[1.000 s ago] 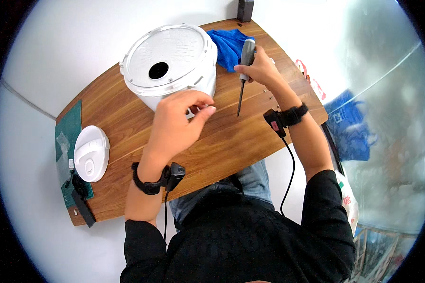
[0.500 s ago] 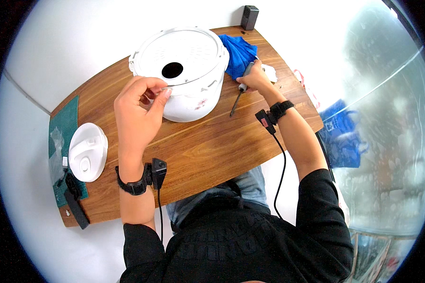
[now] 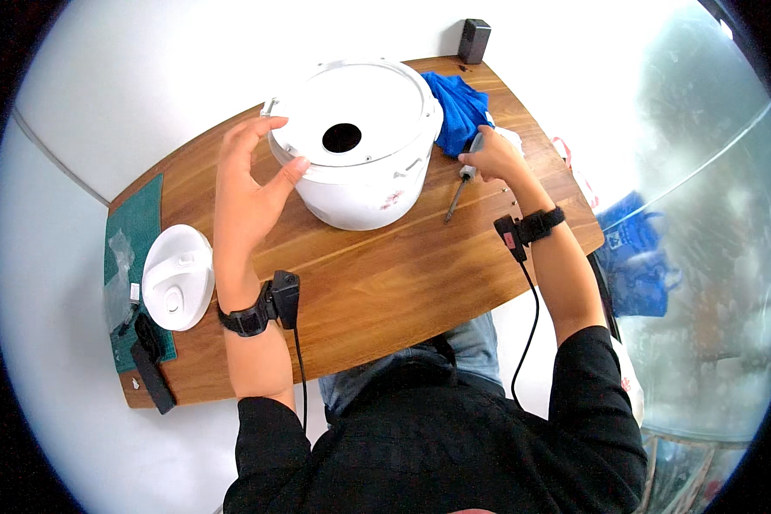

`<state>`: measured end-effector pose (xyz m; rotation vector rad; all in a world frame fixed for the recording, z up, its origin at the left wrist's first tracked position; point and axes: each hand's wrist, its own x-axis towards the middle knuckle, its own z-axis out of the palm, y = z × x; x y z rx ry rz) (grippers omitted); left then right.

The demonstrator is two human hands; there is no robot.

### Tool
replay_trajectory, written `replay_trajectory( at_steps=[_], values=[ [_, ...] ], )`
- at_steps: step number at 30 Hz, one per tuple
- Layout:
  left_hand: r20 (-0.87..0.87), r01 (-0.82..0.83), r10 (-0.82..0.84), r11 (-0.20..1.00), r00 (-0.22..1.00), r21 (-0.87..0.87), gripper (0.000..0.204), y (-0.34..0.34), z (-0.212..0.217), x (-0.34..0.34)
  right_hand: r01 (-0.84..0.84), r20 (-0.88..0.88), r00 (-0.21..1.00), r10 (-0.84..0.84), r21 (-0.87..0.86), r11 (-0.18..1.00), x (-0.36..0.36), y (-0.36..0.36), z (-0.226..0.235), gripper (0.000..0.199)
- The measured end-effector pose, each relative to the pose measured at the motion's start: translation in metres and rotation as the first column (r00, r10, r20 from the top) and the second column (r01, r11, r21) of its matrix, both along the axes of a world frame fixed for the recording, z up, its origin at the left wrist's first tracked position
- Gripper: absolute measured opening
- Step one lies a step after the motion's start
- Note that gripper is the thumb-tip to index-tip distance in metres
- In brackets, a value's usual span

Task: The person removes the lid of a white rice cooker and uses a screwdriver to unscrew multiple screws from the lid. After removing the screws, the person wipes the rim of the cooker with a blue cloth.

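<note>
A white rice cooker body [image 3: 364, 184] with a floral print stands on the wooden table, its top face showing a round dark hole [image 3: 342, 138]. At the left side of its rim is my left hand [image 3: 253, 176], thumb and fingers spread apart. The thumb tip meets or overlaps the rim; I cannot tell whether it presses. Right of the cooker, my right hand [image 3: 497, 157] is closed around the handle of a screwdriver [image 3: 460, 193], whose shaft points toward the near left. A blue cloth [image 3: 454, 107] lies beside that hand.
At the left, a white oval lid [image 3: 178, 278] lies partly on a green cutting mat [image 3: 137, 214], near a clear plastic bag [image 3: 118, 278] and a black bar-shaped object [image 3: 152, 377]. A black box [image 3: 475, 41] stands at the far edge. Small screws [image 3: 505, 190] lie near my right wrist.
My left hand has opened from a pinch at the cooker's near rim and shifted to its left side. The right hand keeps the screwdriver. The whole view has shifted slightly.
</note>
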<state>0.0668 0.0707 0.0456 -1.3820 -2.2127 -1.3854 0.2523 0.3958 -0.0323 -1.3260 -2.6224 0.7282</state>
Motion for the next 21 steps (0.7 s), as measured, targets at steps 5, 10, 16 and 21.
replay_trajectory(
  at_steps=[5,10,16,21],
  values=[
    [0.108,0.047,-0.045,0.999,0.993,-0.016,0.049,0.008,-0.008,-0.009,-0.014,-0.001,1.0,0.014,0.038,0.999,0.009,0.008,-0.018,0.081],
    [0.039,0.078,-0.075,0.992,0.996,-0.095,0.05,0.004,-0.006,-0.012,-0.074,0.018,0.997,0.072,0.193,0.978,0.02,-0.002,-0.017,0.074],
    [0.061,0.077,-0.072,0.995,0.995,-0.068,0.049,0.006,-0.005,-0.011,-0.026,-0.034,0.999,0.033,0.2,0.979,0.031,-0.023,0.002,0.068],
    [0.036,0.065,-0.063,0.996,0.997,-0.067,0.046,0.004,-0.003,-0.009,-0.089,-0.549,0.833,0.069,-0.01,0.996,0.029,-0.047,0.058,0.064]
  ],
)
